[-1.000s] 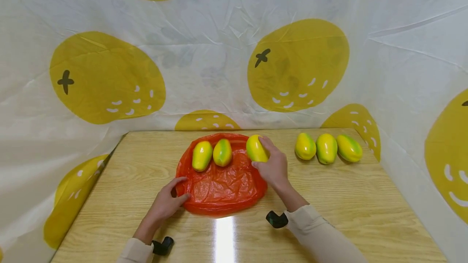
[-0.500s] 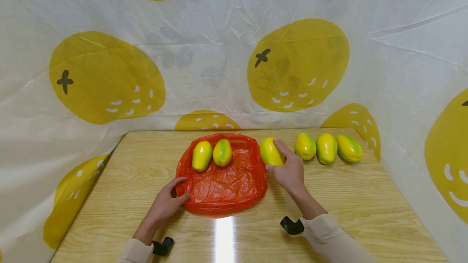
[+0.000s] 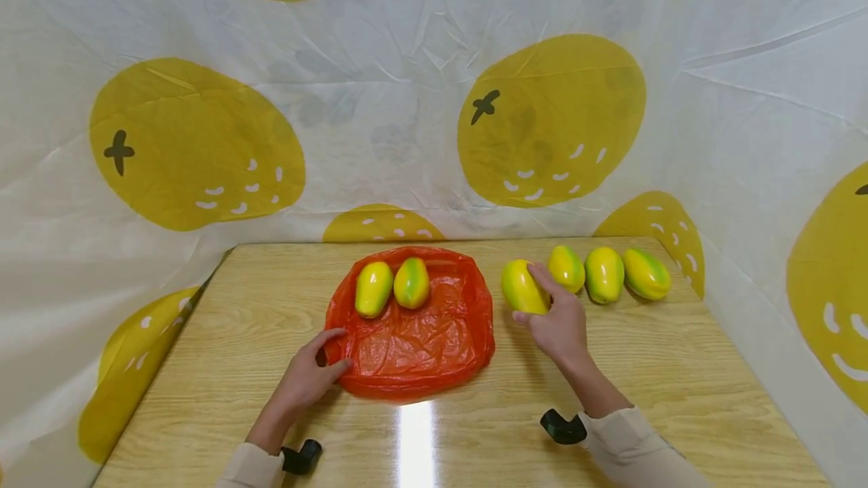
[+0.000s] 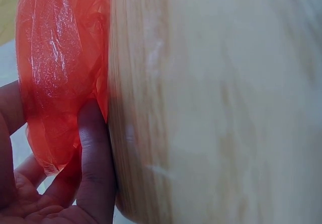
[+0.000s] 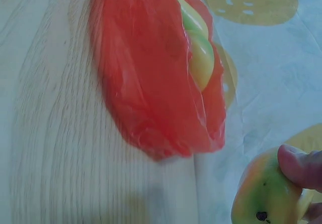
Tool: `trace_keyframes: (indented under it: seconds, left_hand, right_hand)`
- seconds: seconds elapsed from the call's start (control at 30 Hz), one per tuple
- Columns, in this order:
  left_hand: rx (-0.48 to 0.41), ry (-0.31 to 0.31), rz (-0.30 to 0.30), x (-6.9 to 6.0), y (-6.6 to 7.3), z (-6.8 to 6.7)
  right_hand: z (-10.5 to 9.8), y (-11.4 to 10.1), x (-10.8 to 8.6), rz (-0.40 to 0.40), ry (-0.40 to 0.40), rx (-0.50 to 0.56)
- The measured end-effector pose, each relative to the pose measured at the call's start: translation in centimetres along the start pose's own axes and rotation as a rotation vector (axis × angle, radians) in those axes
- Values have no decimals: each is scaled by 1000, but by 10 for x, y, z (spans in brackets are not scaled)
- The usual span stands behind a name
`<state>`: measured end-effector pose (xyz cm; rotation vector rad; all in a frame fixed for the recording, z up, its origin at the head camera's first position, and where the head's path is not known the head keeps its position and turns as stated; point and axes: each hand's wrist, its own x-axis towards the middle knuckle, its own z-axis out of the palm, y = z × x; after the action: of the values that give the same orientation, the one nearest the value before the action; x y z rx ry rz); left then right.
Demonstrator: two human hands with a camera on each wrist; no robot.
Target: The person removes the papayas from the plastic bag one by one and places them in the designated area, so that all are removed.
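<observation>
In the head view, my right hand (image 3: 558,320) holds a yellow-green papaya (image 3: 524,287) above the table, right of the red plastic bag (image 3: 414,356). The right wrist view shows the thumb (image 5: 299,166) pressed on this papaya (image 5: 264,196), with a dark spot at its end. My left hand (image 3: 308,371) holds the left rim of the bag; in the left wrist view its thumb and fingers lie around the red plastic (image 4: 55,73). Two papayas, one at the left (image 3: 374,289) and one beside it (image 3: 411,283), lie in the bag's opening.
Three more papayas stand in a row at the back right: one nearest the hand (image 3: 566,268), a middle one (image 3: 604,275) and a tilted outer one (image 3: 646,274). A fruit-print cloth (image 3: 393,119) hangs behind the wooden table (image 3: 664,367).
My right hand has moved right with its papaya, from over the bag's right side to the table beside the row. The left hand and the bag have stayed in place.
</observation>
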<state>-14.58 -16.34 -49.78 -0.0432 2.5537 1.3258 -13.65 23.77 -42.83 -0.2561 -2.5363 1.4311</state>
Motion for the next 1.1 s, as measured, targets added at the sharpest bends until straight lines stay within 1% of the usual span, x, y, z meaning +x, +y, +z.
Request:
trace_keyframes:
  seconds: [0.1,0.23,0.73,0.9,1.1]
  left_hand:
    - [-7,-10,-15,0,0,1]
    - [-13,-14,-30,0,0,0]
    - [-10,-3,-15,-1,0,1]
    - [-11,-8,-19,-1,0,1]
    - [-17,-11,-25,1,-1,1]
  right_hand:
    - [-6,4,-2,1,14,2]
    - [-15,11,-4,18,27,-22]
    - [-50,32,-12,65,95,-65]
    - [-59,40,-13,86,109,-79]
    - [-69,51,-15,94,136,-115]
